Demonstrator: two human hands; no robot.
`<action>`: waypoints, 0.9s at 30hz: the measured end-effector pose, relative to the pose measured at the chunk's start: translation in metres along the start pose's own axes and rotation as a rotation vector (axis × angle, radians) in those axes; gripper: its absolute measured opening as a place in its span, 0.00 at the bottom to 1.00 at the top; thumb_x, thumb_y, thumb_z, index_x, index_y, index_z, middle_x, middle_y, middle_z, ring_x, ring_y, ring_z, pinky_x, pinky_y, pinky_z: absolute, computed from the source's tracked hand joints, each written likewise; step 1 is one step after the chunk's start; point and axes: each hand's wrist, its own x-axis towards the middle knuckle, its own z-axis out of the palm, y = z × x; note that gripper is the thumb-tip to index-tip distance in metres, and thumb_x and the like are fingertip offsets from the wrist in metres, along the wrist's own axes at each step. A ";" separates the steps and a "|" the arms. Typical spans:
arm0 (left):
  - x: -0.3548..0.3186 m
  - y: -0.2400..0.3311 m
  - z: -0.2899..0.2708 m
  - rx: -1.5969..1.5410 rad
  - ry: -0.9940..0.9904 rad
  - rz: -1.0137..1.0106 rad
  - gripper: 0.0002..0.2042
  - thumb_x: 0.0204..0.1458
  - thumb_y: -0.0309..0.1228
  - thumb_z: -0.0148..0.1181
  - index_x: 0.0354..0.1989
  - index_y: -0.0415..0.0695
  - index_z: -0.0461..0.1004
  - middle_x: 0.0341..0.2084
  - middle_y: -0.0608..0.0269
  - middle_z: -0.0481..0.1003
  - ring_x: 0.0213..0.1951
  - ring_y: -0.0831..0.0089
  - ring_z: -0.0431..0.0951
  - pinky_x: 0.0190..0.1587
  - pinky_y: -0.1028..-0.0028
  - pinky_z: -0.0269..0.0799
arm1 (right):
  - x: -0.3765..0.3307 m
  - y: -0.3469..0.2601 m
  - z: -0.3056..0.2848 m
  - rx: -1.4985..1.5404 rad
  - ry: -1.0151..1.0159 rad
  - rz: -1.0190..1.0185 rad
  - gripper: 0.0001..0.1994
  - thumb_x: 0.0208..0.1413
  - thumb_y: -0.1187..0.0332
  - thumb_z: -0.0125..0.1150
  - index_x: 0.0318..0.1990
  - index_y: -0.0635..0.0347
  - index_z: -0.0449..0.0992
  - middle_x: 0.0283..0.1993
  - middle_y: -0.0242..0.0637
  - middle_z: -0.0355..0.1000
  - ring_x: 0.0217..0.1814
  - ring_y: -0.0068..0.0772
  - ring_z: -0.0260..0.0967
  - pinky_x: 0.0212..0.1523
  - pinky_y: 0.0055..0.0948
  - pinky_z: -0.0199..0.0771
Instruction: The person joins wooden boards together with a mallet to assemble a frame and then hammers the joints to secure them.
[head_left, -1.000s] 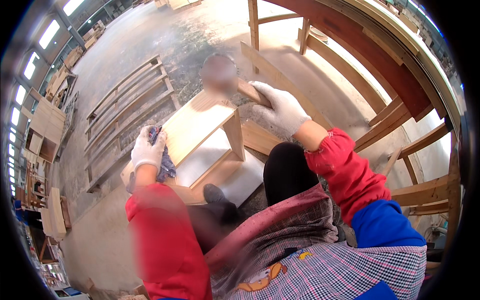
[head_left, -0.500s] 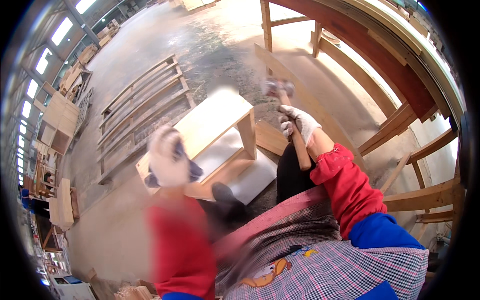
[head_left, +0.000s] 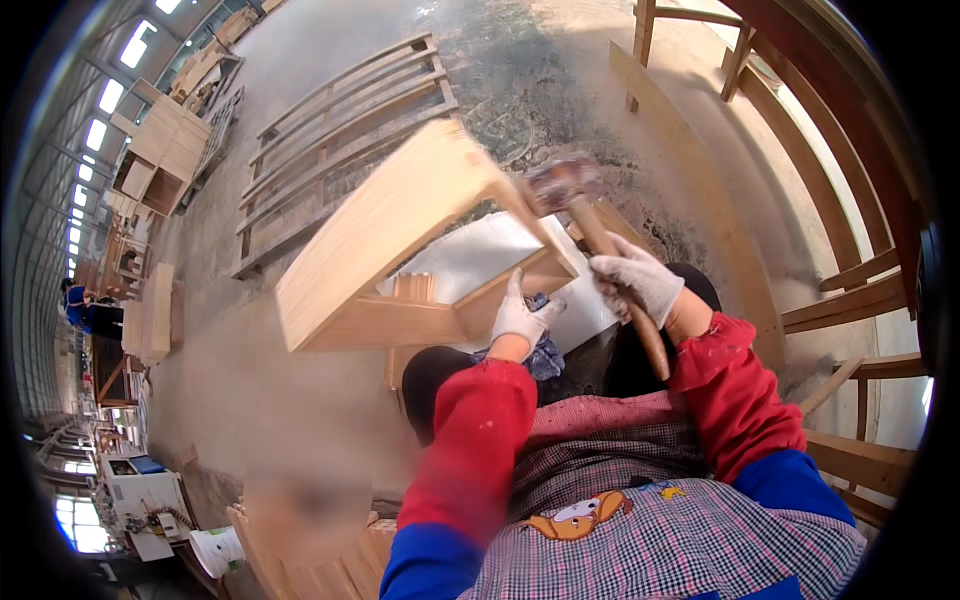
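A light wooden frame (head_left: 385,225), made from flat panels, is seen tilted in front of the knees, above a white sheet (head_left: 470,248); what supports it cannot be told. By the right hand (head_left: 640,285), gloved in white, a hammer (head_left: 598,228) is held, with the grip closed around its handle. The hammer's head is placed just beside the near right corner of the frame; whether contact is made there cannot be told, because it is blurred. In the left hand (head_left: 525,318), also gloved, a bluish rag (head_left: 545,357) is gripped loosely, close to the lower panel. As it can be judged, the main part of the work is done: the panels are already joined into a box-like shape, and no wide gap is noticed at the corners. Whether some joints are left to be tightened, or some marks to be wiped, is not shown clearly.
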 end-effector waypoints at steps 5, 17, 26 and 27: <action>0.044 -0.052 -0.005 -0.205 0.303 0.058 0.30 0.47 0.44 0.66 0.53 0.36 0.68 0.39 0.48 0.77 0.41 0.62 0.77 0.44 0.67 0.71 | 0.007 0.003 0.044 0.047 -0.427 0.097 0.26 0.56 0.62 0.60 0.60 0.57 0.60 0.24 0.28 0.62 0.16 0.17 0.61 0.14 0.16 0.63; -0.010 0.083 -0.182 -1.140 0.477 0.012 0.11 0.53 0.40 0.61 0.31 0.45 0.74 0.19 0.61 0.73 0.22 0.67 0.77 0.26 0.69 0.75 | 0.019 -0.017 -0.025 0.815 -0.159 -0.422 0.18 0.61 0.58 0.54 0.55 0.53 0.65 0.23 0.22 0.57 0.17 0.14 0.55 0.12 0.18 0.60; 0.017 -0.011 -0.162 -1.964 -0.434 0.444 0.22 0.52 0.32 0.60 0.56 0.43 0.68 0.41 0.68 0.75 0.32 0.77 0.69 0.34 0.78 0.68 | 0.017 -0.006 -0.058 1.209 -0.482 -0.408 0.14 0.64 0.63 0.49 0.52 0.57 0.71 0.21 0.22 0.54 0.17 0.15 0.53 0.16 0.18 0.57; 0.029 -0.047 -0.154 -2.044 -0.466 0.487 0.22 0.52 0.32 0.59 0.57 0.43 0.67 0.40 0.68 0.74 0.33 0.77 0.70 0.37 0.76 0.69 | 0.016 -0.007 -0.054 1.180 -0.478 -0.395 0.14 0.64 0.63 0.49 0.52 0.57 0.71 0.21 0.22 0.55 0.17 0.15 0.53 0.16 0.18 0.57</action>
